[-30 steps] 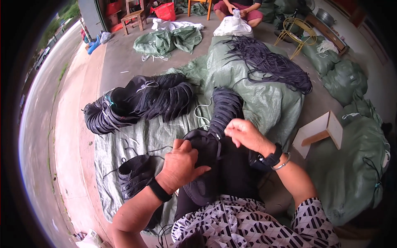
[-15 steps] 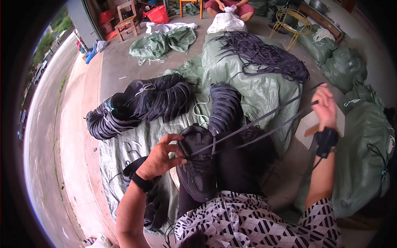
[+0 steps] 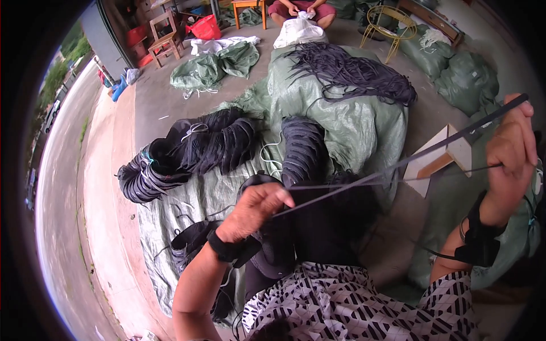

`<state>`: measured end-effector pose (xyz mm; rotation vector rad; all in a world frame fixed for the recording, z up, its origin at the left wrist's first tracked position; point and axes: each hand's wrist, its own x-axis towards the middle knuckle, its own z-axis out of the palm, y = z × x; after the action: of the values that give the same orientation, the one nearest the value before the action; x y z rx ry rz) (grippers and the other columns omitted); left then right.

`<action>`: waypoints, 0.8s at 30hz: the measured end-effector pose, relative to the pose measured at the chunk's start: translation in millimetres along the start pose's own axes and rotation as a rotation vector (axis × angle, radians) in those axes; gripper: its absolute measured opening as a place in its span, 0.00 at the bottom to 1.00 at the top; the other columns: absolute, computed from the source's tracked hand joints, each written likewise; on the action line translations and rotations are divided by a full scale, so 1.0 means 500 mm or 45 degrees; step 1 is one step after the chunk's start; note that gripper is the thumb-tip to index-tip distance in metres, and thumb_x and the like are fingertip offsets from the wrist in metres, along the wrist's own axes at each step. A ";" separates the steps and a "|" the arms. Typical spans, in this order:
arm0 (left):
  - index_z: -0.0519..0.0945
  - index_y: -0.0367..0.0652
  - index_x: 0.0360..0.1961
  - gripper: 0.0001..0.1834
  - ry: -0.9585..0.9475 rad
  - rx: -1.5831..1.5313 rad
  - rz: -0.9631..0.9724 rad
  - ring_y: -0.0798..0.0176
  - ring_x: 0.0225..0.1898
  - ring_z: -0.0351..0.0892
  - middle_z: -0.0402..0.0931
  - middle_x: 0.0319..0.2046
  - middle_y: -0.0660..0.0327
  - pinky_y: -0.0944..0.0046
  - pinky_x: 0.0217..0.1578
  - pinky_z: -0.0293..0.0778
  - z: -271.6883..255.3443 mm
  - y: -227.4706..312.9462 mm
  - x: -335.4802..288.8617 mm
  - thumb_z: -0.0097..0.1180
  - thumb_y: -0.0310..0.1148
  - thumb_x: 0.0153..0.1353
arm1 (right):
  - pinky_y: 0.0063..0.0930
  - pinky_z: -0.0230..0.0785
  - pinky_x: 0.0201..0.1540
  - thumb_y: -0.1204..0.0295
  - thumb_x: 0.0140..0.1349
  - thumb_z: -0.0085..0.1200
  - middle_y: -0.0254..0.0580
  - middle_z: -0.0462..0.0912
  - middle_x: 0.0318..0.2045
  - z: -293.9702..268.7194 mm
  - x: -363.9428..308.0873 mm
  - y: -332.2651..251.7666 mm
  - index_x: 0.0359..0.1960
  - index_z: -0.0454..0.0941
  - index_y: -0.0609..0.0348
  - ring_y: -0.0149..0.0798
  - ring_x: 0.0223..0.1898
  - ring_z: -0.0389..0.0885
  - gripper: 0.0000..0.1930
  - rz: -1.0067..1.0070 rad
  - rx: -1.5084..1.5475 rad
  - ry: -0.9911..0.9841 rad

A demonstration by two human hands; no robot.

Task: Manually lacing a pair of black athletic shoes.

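A black shoe (image 3: 272, 254) is resting on the person's lap, its toe showing just below the left fingers and pointing toward the body. A black lace (image 3: 478, 123) is running in two strands from beside the left fingers across to the right ones. The right hand (image 3: 509, 145) is gripping it, fingers folded closed around both strands. The left hand (image 3: 250, 211) is bending over the shoe's upper, thumb and fingers curling close together; whether they are pinching anything, I cannot tell. Left of those fingers, a second shoe (image 3: 190, 241) is lying on green sheeting (image 3: 199, 199). Beyond them, a stack of shoes (image 3: 304, 148) is leaning, and farther, a lace bundle (image 3: 358, 74) is spreading. Nearer the right fingers, a white box (image 3: 435, 162) is sitting. Well beyond both hands, another person is handling a white bag (image 3: 298, 33).
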<state>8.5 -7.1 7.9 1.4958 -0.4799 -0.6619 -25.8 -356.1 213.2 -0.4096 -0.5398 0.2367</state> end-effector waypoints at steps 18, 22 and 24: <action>0.74 0.48 0.37 0.11 2.074 -1.154 0.317 0.75 0.17 0.63 0.69 0.21 0.71 0.77 0.18 0.60 -0.411 -0.185 -0.464 0.37 0.33 0.70 | 0.20 0.58 0.24 0.60 0.64 0.51 0.29 0.69 0.15 -0.462 -0.217 -0.028 0.25 0.72 0.56 0.22 0.17 0.64 0.15 0.280 -1.630 1.401; 0.73 0.44 0.41 0.10 2.132 -0.702 -0.014 0.77 0.11 0.50 0.60 0.16 0.72 0.74 0.09 0.46 -0.363 -0.185 -0.448 0.43 0.37 0.68 | 0.20 0.66 0.28 0.70 0.60 0.54 0.34 0.77 0.19 -0.506 -0.179 0.175 0.30 0.78 0.62 0.26 0.22 0.76 0.07 0.615 -1.868 0.850; 0.75 0.42 0.40 0.11 1.917 -0.309 -0.126 0.78 0.12 0.51 0.62 0.16 0.72 0.73 0.10 0.48 -0.286 -0.195 -0.369 0.46 0.39 0.67 | 0.21 0.70 0.31 0.79 0.60 0.48 0.37 0.80 0.23 -0.485 -0.148 0.293 0.42 0.75 0.65 0.27 0.24 0.78 0.09 0.481 -1.689 0.588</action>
<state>-43.2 226.6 -74.3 1.3773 0.8027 0.4187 27.6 -325.3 -72.9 -1.8158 -0.0816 0.1056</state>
